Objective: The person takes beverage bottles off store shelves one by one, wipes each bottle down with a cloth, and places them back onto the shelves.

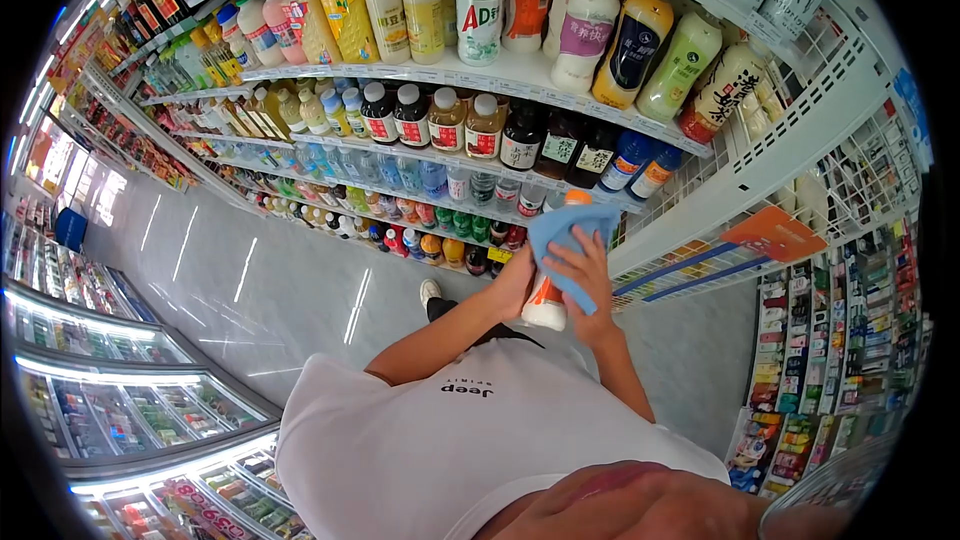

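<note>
A white bottle (544,308) with an orange label and an orange cap is held at a tilt in front of my chest. My left hand (514,282) is wrapped around its side. My right hand (582,270) presses a light blue cloth (560,228) against the upper part of the bottle, fingers bent over the fabric. The cloth hides much of the bottle's middle and part of its label. Just beyond both hands are the lower shelf rows of drinks.
A tall shelf unit (470,72) full of bottled drinks curves across the front. Its white perforated end frame (760,155) and wire side panel stand close on the right. Grey floor (250,260) lies to the left, with lit display coolers (130,377) beyond. More stocked shelves (835,330) are at right.
</note>
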Demonstrator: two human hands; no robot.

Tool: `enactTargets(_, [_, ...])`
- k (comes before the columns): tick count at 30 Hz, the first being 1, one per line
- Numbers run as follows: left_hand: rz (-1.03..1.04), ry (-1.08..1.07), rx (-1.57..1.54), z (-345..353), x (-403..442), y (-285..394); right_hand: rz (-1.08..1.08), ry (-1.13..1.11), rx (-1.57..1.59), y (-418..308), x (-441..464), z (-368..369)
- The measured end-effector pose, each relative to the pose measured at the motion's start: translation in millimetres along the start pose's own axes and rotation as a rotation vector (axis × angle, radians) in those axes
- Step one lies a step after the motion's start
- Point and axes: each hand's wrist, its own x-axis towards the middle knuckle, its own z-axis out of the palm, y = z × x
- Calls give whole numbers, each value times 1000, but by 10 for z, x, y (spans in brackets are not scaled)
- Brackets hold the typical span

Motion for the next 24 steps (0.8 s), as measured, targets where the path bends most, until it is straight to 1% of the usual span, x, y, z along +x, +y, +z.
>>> enactTargets(2, [31, -52, -20, -6, -15, 110, -45, -100, 4, -178, -63, 8])
enactTargets(3, [-16, -78, -86, -56, 33, 170, -65, -125, -17, -217, -100, 8])
enactTargets(6, [11, 14, 36, -104, 87, 143, -84, -115, 24, -179, -160, 3])
enactTargets(7, [16, 133, 123, 141, -6, 197, -36, -73, 51, -159, -160, 3])
enactTargets(9, [74, 163, 150, 111, 28, 107, 65, 9, 104, -86, -110, -1])
enactTargets(10, [102, 179, 164, 95, 29, 77, 122, 69, 115, -42, -64, -14])
enactTargets(11, [-41, 31, 209, 39, 5, 154, 179, 127, 126, 5, -15, -39])
enactTargets(12, [-71, 47, 234, 58, -37, 162, 235, 185, 134, 32, -18, -69])
enactTargets(14, [-120, 69, 294, 163, -82, 208, 470, 456, 408, 122, -94, -121])
enactTargets(15, [-75, 34, 293, 149, -81, 200, 581, 592, 546, 199, -129, -139])
enactTargets(18, [66, 98, 209, 294, -138, 228, 914, 984, 968, 444, -240, -183])
enactTargets(19, [90, 76, 214, 310, -139, 236, 807, 913, 1012, 481, -322, -193])
enactTargets(22, [125, 6, 266, 353, -121, 276, 524, 743, 827, 546, -452, -92])
enactTargets(23, [114, -23, 306, 376, -125, 287, 397, 622, 606, 542, -473, -83])
enactTargets(24, [100, -53, 348, 390, -129, 279, 273, 499, 386, 362, -289, -97])
